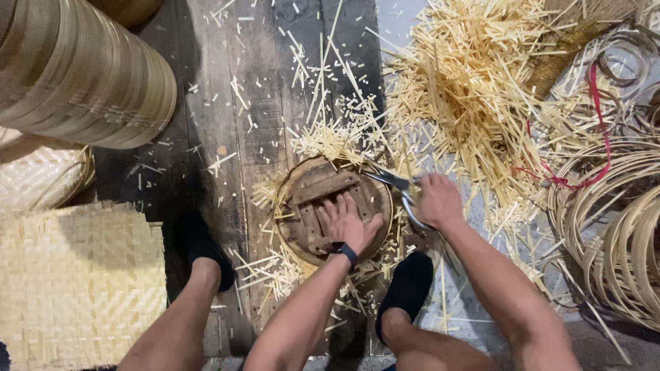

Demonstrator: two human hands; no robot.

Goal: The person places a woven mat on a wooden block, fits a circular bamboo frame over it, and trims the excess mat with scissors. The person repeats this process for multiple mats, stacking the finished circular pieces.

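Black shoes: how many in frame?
2. One black shoe sits on the dark floorboards left of the round wooden form; the other shoe lies right of it, below the right hand holding scissors. None hidden.

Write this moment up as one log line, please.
left hand: flat on round wooden form | right hand: gripping shears | around: bamboo strips, woven mat

Single view — head-worn camera, looking almost straight down from above the seated person's lap. Near edge: bare knees and forearms entering from the bottom. Centre: round wooden slatted form [335, 206] on the dark plank floor [227, 103], at close range. Far edge: floor. Left: pale woven bamboo mat [75, 282]. Right: coiled bamboo hoops [619, 227] — cropped.
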